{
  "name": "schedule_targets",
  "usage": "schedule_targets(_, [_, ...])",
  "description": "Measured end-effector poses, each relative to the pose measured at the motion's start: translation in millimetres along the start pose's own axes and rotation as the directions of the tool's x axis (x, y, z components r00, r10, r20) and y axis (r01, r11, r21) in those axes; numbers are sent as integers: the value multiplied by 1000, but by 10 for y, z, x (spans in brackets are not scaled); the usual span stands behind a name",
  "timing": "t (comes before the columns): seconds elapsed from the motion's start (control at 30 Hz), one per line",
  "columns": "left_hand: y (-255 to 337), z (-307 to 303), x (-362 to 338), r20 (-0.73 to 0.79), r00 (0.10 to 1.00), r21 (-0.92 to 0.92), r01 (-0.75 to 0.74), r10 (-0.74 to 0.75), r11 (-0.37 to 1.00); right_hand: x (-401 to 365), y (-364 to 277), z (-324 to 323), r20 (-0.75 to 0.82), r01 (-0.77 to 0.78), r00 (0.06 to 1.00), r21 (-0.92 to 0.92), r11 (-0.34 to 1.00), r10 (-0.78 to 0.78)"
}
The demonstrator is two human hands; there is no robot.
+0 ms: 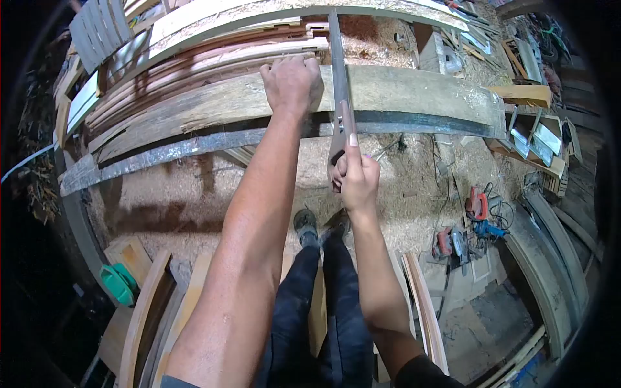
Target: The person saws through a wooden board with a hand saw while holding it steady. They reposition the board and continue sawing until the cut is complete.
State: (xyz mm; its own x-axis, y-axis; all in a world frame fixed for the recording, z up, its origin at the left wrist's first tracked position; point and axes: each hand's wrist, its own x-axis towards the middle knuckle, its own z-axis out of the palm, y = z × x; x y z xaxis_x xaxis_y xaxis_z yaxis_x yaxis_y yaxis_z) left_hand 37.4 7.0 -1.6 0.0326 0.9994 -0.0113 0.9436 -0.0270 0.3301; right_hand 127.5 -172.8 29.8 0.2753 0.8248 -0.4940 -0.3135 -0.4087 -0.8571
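A handsaw points away from me, its blade lying across a long wooden board. My right hand is wrapped round the saw's handle, with the index finger stretched along its side. Left of the blade, my left hand is closed over the board, its fingers curled at the far edge and their tips hidden. A dark, paint-marked beam runs along the board's near side. Whether the teeth have cut into the wood cannot be made out.
Long wood strips lie stacked beyond the board. Sawdust covers the floor round my feet. Red power tools with cords sit at the right. A green plastic container is at the lower left, and more planks flank my legs.
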Motion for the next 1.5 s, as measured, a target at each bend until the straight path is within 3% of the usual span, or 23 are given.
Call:
schedule_targets(0.1, [-3,-17,39,97,994,36,37,-41,999,-193,56,-70,-43,34,998,-34,999,-36])
schedule_targets(0.2, [16,-38,-49,64,998,18,-10,9,1000,-942,267,-297,-142,-12,990,-148,989,-9])
schedule_targets(0.23, [26,-70,-46,24,998,17,-53,52,998,-1130,354,-398,-101,-75,992,3,997,74])
schedule_targets(0.27, [40,-25,41,176,984,0,44,-44,999,-1077,330,-369,-88,-57,995,-9,998,56])
schedule_targets(0.3, [-28,100,49,63,998,43,-13,11,999,-980,309,-331,-79,-47,996,-27,999,45])
schedule_targets(0.37, [4,32,32,101,995,27,3,-6,1000,-294,248,-100,-140,123,980,-118,985,-139])
schedule_targets(0.47, [-82,122,37,-9,994,127,-109,111,986,82,36,39,-114,136,980,-226,965,-165])
schedule_targets(0.53, [-87,111,19,44,997,85,-64,61,994,-403,154,-84,-130,125,980,-179,976,-150])
schedule_targets(0.6, [63,-69,4,206,978,32,41,-47,999,-1171,258,-341,-83,-6,997,-126,992,-5])
schedule_targets(0.63, [-6,3,51,205,977,11,57,-58,998,-1418,290,-356,-115,-96,989,-22,995,93])
schedule_targets(0.7, [-121,134,23,46,987,176,-161,156,971,-1169,275,-298,-90,97,990,-122,988,-108])
schedule_targets(0.77, [-48,59,25,44,994,106,-107,103,989,-395,160,-205,-65,166,978,-338,926,-199])
schedule_targets(0.87, [-79,77,40,19,998,66,-61,59,996,-10,19,-5,-63,106,991,-138,985,-116])
schedule_targets(0.93, [-87,105,49,14,997,55,-71,70,996,-544,-81,-116,-113,-47,993,-57,997,41])
schedule_targets(1.0, [-81,138,39,26,999,60,-43,42,997,-1138,136,-290,-112,-5,994,-55,998,-1])
schedule_targets(1.03, [-58,68,47,29,999,67,-22,20,998,-1296,120,-318,-102,-96,990,-1,995,95])
schedule_targets(1.17, [6,-9,-16,41,993,66,-111,108,992,-207,207,-238,-51,94,993,-224,970,-108])
schedule_targets(1.23, [-68,44,42,47,995,83,-88,84,993,153,-47,-22,-39,9,999,-87,996,-13])
schedule_targets(1.33, [-28,34,16,120,991,98,-65,54,993,-435,-11,-182,-31,40,998,-153,987,-46])
schedule_targets(1.37, [-44,-9,43,175,983,135,-86,62,987,-758,79,-270,-16,11,1000,-62,998,-12])
schedule_targets(1.4, [-68,27,28,40,997,71,-66,63,995,-1107,181,-353,-3,-23,1000,33,999,23])
schedule_targets(1.43, [-89,-24,107,22,997,79,-73,71,994,-1262,158,-326,-65,-40,997,-4,999,40])
schedule_targets(1.5, [-40,46,23,82,990,160,-123,111,979,-881,278,-424,-25,113,993,-144,983,-118])
